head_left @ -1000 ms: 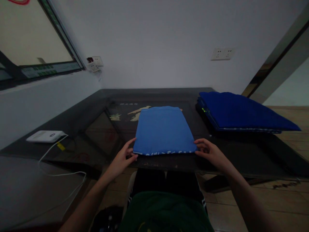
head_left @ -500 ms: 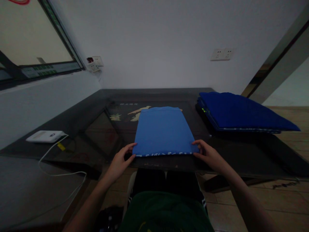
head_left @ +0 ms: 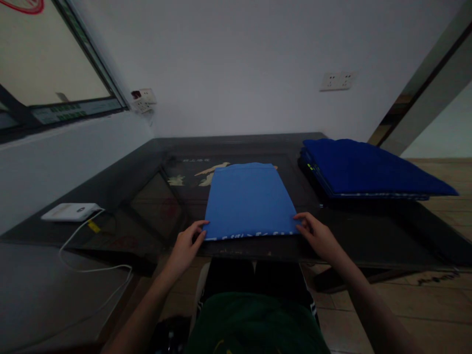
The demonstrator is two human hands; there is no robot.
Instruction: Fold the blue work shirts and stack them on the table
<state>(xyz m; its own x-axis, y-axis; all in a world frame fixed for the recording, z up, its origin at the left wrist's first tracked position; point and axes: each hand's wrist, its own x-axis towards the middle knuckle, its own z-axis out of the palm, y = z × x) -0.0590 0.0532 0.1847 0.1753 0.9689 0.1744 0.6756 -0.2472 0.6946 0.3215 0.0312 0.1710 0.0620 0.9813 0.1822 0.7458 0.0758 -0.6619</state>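
A folded light-blue cloth (head_left: 250, 199) lies flat on the dark table (head_left: 228, 251) in front of me, its near edge marked with a white pattern. At its near left corner, my left hand (head_left: 189, 242) pinches the edge between thumb and fingers. My right hand (head_left: 317, 236) pinches the near right corner in much the same way. Both hands rest close to the table's front edge. Whatever lies under the cloth is hidden.
A stack of folded dark-blue cloths (head_left: 368, 169) sits on the right, overhanging the table's side. On the left lies a white device (head_left: 72, 212) with a white cable (head_left: 92, 270) hanging down. A wall (head_left: 236, 73) with sockets (head_left: 336, 81) stands behind the table.
The fingers of both hands have drawn slightly closer together at the cloth's near corners. The cloth stays in place, while the view has shifted a little.
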